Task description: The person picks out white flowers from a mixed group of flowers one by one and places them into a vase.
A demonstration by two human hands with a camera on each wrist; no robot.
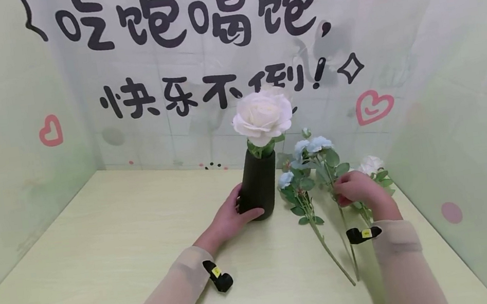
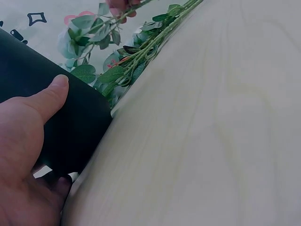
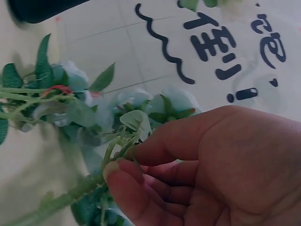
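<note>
A black vase [image 1: 258,183] stands on the table with a large white artificial rose [image 1: 263,115] in its mouth. My left hand [image 1: 231,220] grips the vase low down, its thumb across the front in the left wrist view. Right of the vase, my right hand [image 1: 362,191] pinches the green stem of a pale blue artificial flower [image 1: 319,144] between thumb and fingertips. The held stem angles down toward the table in the head view. A second blue flower [image 1: 286,180] lies just left of it, its long bare stem [image 1: 333,259] pointing toward me.
A smaller white flower [image 1: 370,164] with green leaves lies at the right, partly hidden behind my right hand. The pale wooden table [image 1: 99,255] is bounded by a printed cloth backdrop [image 1: 203,131] behind and cloth walls on both sides.
</note>
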